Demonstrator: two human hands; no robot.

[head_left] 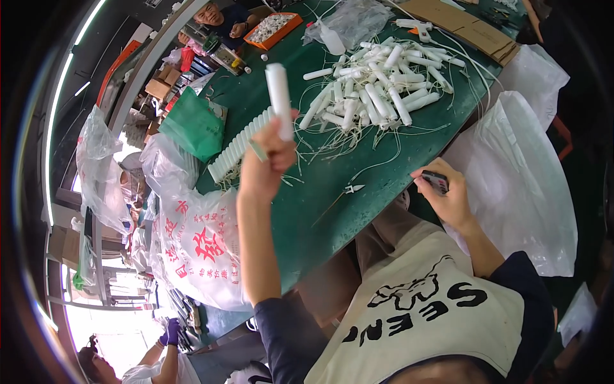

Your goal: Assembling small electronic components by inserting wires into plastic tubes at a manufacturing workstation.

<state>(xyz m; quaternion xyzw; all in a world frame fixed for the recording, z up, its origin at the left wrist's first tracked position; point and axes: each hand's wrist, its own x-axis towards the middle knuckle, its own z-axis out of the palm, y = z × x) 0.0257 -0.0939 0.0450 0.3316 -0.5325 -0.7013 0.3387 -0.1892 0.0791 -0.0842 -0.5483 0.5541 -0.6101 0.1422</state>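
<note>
My left hand [274, 152] is raised over the green table [307, 217], its fingers closed round the lower end of a white tube [278, 93] that points upward. A neat row of similar white tubes [240, 148] lies just behind that hand. To its right is a loose pile of white tubes with thin cords [377, 86]. My right hand [453, 195], at the table's right edge, grips a small dark handheld device [435, 182] with buttons, possibly a remote. Between my hands, a small white pointed piece [352, 189] with a thin wire lies on the table.
A white glue gun [414, 25], a squeeze bottle [331, 40] and cardboard [454, 24] lie at the back. An orange box [274, 31] holds small white parts. Plastic bags [201, 246] crowd the left; a large white bag [521, 185] stands right. Two other people are nearby.
</note>
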